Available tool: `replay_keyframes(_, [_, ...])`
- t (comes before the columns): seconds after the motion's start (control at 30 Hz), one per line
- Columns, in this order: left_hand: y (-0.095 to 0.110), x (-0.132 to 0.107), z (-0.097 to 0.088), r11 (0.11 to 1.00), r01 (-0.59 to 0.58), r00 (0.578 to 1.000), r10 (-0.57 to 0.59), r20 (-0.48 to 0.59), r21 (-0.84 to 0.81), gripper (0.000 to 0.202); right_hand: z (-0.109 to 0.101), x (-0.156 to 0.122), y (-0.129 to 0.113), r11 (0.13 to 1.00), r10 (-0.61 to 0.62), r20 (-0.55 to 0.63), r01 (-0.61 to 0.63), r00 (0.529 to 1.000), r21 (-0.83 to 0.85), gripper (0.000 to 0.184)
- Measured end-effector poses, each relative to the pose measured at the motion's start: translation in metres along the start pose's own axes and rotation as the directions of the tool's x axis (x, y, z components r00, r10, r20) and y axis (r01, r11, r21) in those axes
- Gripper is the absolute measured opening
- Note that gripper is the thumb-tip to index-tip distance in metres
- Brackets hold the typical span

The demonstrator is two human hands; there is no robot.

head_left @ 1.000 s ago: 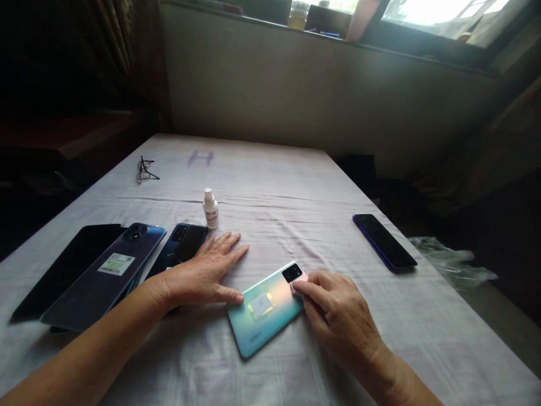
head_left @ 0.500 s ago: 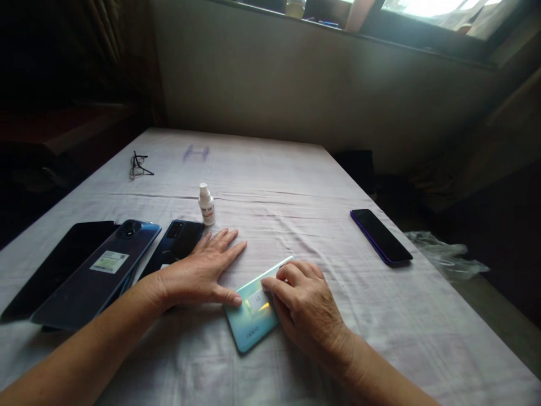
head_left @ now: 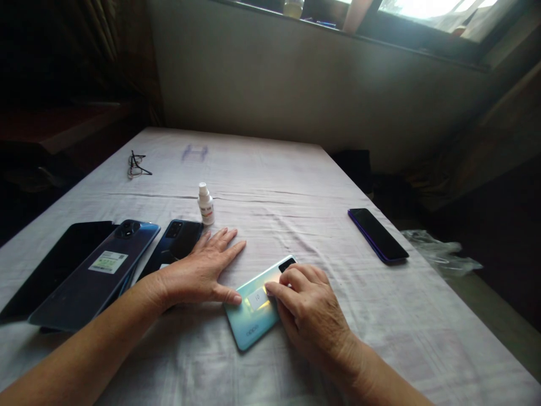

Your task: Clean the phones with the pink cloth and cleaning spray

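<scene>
A pale teal phone [head_left: 249,322] lies back up on the white cloth, with a small white sticker at its middle. My left hand [head_left: 198,274] lies flat and open on the cloth beside it, the thumb touching the phone's left edge. My right hand [head_left: 308,313] rests on the phone's back with its fingers curled and pressed together just right of the sticker. Whether anything is under those fingertips is hidden. The phone's black camera block shows just beyond my right fingers.
At the left lie a black phone [head_left: 63,265], a blue phone with a label [head_left: 101,270] and a dark blue phone [head_left: 180,239]. Behind my left hand stands a small white bottle [head_left: 205,204]. Glasses [head_left: 136,165] lie far left, a purple phone [head_left: 377,234] lies right, and a plastic bag [head_left: 443,254] lies beyond the table's right edge.
My right hand slid from the phone's camera corner down to the middle of its back, beside the sticker. My left hand stayed flat in place.
</scene>
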State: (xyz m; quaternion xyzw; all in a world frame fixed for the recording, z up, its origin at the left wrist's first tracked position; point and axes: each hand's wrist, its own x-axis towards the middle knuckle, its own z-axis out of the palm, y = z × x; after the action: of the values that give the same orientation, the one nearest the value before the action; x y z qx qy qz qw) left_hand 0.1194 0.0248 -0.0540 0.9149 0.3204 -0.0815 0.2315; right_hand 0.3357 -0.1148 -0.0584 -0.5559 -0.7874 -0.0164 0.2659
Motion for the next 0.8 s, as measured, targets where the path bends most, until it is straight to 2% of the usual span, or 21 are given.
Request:
replay_keyframes(0.2, [0.001, 0.0, 0.0, 1.0, -0.008, 1.0, 0.008, 0.006, 0.016, 0.116, 0.011, 0.01, 0.002, 0.999, 0.018, -0.003, -0.018, 1.0, -0.041, 0.016])
replay_keyframes(0.33, [0.004, -0.001, -0.003, 0.999, 0.003, 0.999, -0.005, 0.041, 0.05, 0.117, 0.011, 0.01, 0.006, 0.998, 0.032, -0.027, -0.034, 0.999, -0.059, 0.016])
replay_keyframes(0.53, [0.004, -0.001, -0.004, 0.998, 0.013, 0.999, -0.015, 0.034, 0.056, 0.116, 0.009, 0.012, 0.012, 0.991, 0.091, -0.047, -0.096, 0.995, -0.098, 0.019])
replay_keyframes(0.8, [0.003, -0.001, -0.001, 0.998, 0.012, 0.999, -0.014, 0.041, 0.055, 0.116, 0.01, 0.011, 0.003, 0.995, 0.057, -0.03, -0.059, 0.998, -0.075, 0.017])
